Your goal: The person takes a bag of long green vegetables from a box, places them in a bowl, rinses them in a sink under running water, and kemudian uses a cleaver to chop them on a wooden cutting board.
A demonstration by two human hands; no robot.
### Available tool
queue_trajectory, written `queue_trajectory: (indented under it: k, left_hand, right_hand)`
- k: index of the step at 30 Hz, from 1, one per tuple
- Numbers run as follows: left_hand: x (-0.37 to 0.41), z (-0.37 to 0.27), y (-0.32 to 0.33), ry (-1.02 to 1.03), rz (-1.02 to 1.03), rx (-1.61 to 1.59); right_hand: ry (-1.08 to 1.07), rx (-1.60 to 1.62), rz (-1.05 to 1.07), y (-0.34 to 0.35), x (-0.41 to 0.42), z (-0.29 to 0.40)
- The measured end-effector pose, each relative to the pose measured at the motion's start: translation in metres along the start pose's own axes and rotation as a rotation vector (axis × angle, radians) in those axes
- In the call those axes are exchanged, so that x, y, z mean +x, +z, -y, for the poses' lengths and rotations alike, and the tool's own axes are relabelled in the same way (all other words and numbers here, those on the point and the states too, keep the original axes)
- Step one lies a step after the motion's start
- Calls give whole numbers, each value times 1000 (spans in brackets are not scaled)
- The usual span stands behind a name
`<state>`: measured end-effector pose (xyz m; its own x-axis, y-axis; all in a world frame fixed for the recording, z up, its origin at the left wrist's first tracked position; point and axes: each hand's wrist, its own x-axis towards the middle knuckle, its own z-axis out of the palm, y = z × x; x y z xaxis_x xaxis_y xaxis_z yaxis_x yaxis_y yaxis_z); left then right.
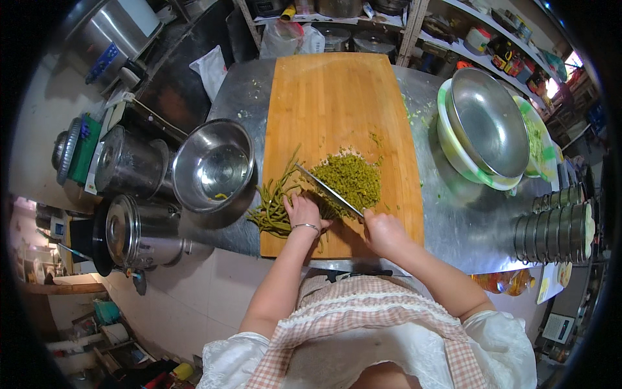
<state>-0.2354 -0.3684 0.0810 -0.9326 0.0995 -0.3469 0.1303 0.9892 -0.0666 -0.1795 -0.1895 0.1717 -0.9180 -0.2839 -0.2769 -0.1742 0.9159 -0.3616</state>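
Note:
A long wooden cutting board (pixel 340 102) lies on the metal table. On its near left part, my left hand (pixel 305 212) presses on a bundle of long green beans (pixel 274 206), some of which hang over the board's left edge. My right hand (pixel 384 232) is closed around the handle of a kitchen knife (pixel 330 191). The blade slants up and left between the whole beans and a heap of finely chopped green beans (pixel 350 179). Where the blade's edge meets the beans is hidden. Small chopped bits lie scattered around the heap.
Left of the board stands a steel bowl (pixel 214 165) with a small scrap inside. At the right are a steel bowl (pixel 491 121) resting in a green-and-white basin (pixel 454 141), another basin holding shredded greens (pixel 534 138), and stacked metal containers (pixel 551 233). Lidded pots (pixel 129 231) stand far left.

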Motion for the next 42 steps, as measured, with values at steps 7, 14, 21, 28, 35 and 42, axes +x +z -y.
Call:
queue_trajectory:
  k: [7, 14, 21, 28, 35, 42]
  left_hand:
    - [-1, -5, 16, 18, -122, -40]
    - [4, 0, 31, 9, -84, -54]
    - [-3, -7, 16, 23, -152, -111]
    - [-3, -5, 25, -9, -200, -130]
    - [2, -5, 31, -1, -130, -82]
    - [-1, -6, 30, 45, -81, -53]
  right_hand:
    - [-36, -76, 82, -13, -19, 13]
    - [-33, -65, 163, -24, -16, 25]
    - [40, 87, -25, 51, 36, 6]
    - [-14, -6, 46, 2, 4, 13]
    - [-41, -25, 180, -32, -17, 32]
    - [5, 52, 12, 54, 30, 13]
